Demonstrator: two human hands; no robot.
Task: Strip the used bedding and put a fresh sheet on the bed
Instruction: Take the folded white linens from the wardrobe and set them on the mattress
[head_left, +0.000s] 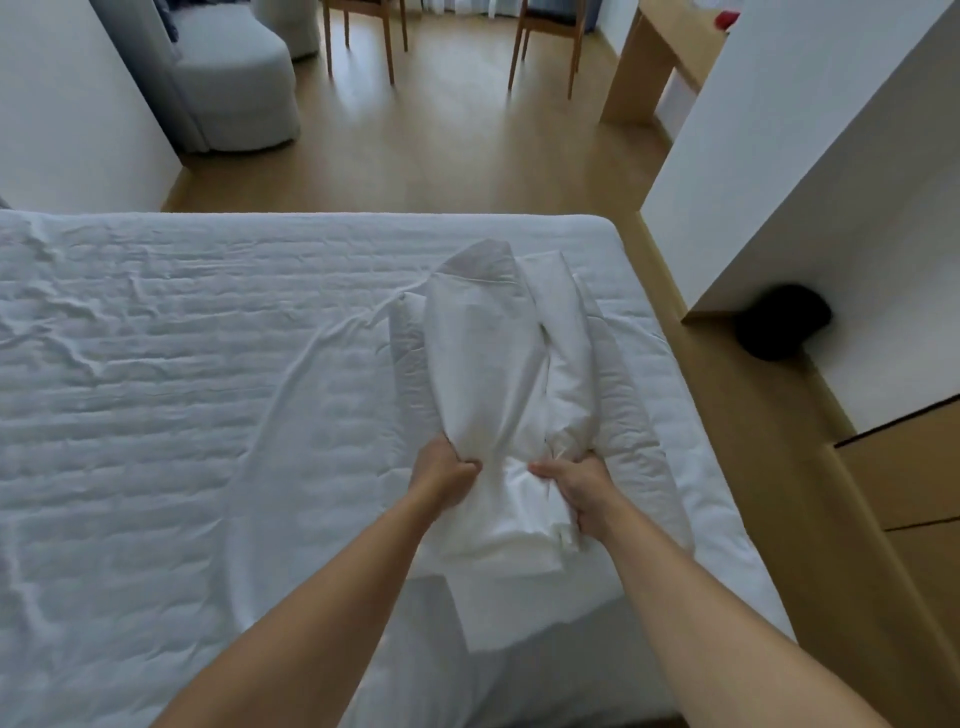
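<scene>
A folded white sheet (493, 364) lies in a long bundle on the right part of the bed (156, 389), partly unfolded at its near end and hanging over the bed's near edge. My left hand (441, 475) grips a bunch of the sheet's fabric on its left side. My right hand (584, 491) grips the folded layers on the right side. The mattress carries a white quilted, wrinkled cover. Both forearms reach in from the bottom of the view.
A narrow strip of wooden floor (753, 415) runs along the bed's right side beside a white wall unit (805, 182) and wooden drawers (914, 493). A black object (782, 322) sits under the unit. Beyond the bed stand a grey armchair (239, 88) and two wooden chairs (363, 36).
</scene>
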